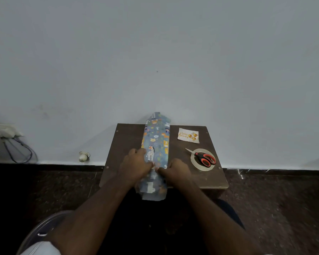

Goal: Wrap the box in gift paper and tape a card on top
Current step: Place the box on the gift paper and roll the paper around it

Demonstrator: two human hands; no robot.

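Head view: a long box wrapped in blue gift paper with animal prints (156, 144) is laid lengthwise across the small dark brown wooden table (125, 142), both paper ends overhanging and unfolded. The left hand (134, 167) and right hand (175, 172) are curled onto the paper, fingertips meeting at the middle, seemingly pinching the seam. The seam-closing step is judged to be in hand. A white "Happy Birthday" card (188, 135) lies to the right, apart. Red-handled scissors (203, 158) rest on a clear tape roll (193, 161). Tape is needed next, so one hand must be freed while the overlap is held.
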